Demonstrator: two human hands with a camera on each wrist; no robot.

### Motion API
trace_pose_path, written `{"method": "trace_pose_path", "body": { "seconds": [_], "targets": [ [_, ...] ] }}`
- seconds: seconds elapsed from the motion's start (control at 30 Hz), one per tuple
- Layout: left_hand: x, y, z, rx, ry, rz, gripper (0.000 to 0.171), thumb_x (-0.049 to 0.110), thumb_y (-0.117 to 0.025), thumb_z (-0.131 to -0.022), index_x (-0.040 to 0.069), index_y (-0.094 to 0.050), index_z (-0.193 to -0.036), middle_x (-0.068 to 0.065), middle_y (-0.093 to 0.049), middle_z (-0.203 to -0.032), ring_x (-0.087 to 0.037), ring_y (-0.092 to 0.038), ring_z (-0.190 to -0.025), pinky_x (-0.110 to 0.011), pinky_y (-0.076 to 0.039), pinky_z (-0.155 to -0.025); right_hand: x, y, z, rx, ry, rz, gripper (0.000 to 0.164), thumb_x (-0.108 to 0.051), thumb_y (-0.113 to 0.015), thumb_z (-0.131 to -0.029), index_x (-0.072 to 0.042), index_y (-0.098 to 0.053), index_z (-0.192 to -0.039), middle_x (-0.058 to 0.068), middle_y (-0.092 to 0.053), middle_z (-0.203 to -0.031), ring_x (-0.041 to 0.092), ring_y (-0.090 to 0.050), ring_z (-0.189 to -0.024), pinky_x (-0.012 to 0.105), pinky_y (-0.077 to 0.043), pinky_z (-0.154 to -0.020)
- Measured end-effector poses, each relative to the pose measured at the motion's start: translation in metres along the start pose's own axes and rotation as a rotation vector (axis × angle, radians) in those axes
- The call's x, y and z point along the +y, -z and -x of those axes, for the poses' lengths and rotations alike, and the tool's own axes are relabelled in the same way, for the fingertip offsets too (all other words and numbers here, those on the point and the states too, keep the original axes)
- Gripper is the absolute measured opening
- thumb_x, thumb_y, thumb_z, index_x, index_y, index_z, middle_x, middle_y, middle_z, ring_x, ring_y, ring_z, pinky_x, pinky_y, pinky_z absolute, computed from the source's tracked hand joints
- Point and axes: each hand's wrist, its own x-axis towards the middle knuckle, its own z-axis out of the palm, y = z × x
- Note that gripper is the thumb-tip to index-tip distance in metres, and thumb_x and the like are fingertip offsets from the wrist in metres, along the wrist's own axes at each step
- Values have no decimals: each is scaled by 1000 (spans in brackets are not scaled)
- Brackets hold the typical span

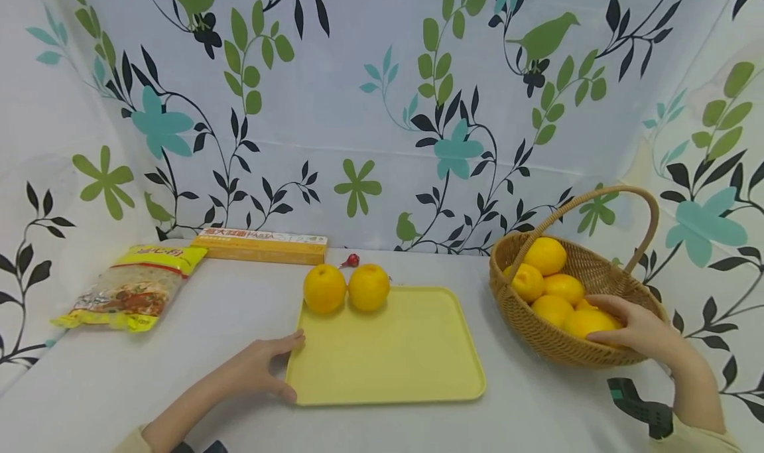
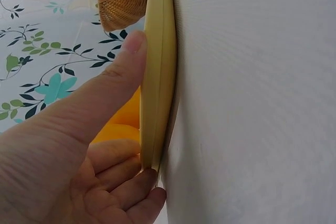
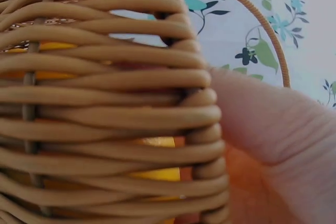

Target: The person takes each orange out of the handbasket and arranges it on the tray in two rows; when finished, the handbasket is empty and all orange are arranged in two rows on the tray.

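Observation:
My left hand [image 1: 262, 370] holds the near left corner of a pale yellow tray [image 1: 394, 353], with the thumb at its front edge and the fingers along its left side. Two round oranges [image 1: 324, 288] stand side by side at the tray's far left corner. On the right, my right hand [image 1: 635, 327] reaches into a wicker basket [image 1: 537, 340] and grips a yellow citrus fruit [image 1: 587, 323]. Several more yellow citrus fruits [image 1: 545, 256] lie in the basket. In the right wrist view, the basket's woven wall [image 3: 105, 124] hides most of the fingers and the fruit.
A yellow pasta box [image 1: 262, 247] lies at the table's back, left of a small red object [image 1: 352, 260]. Further left rests a clear and yellow food bag [image 1: 134, 284]. The basket's tall handle [image 1: 647, 207] arches above it. Patterned cloth [image 1: 358, 108] hangs behind.

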Motion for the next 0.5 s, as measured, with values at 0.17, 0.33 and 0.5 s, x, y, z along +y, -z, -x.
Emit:
{"method": "trace_pose_path", "body": {
  "seconds": [0.17,0.33,0.5],
  "targets": [
    [0,1,1,-5,-12,12,91,41,-78,-59,-6,-42,-129,-23,-33,-136,-41,-32,-121,-54,-28,-96,3,-1,-1,-72,-49,17,67,-27,-67,-80,9,-37,-128,38,-38,-120,51,-36,-104,61,-37,-81],
    [0,1,1,-6,-19,9,91,41,-78,-60,-6,-42,-129,-23,-33,-136,-42,-33,-120,-54,-29,-96,3,-2,-2,-22,-9,124,63,-27,-70,-76,9,-45,-121,37,-46,-111,51,-43,-99,59,-40,-78],
    [1,1,0,-4,-22,-6,91,41,-78,-60,-6,-42,-129,-23,-33,-136,-42,-33,-120,-55,-29,-96,1,-3,-5,51,0,180,65,-33,-70,-75,10,-48,-118,35,-49,-110,48,-46,-95,57,-42,-73]
  ]
}}
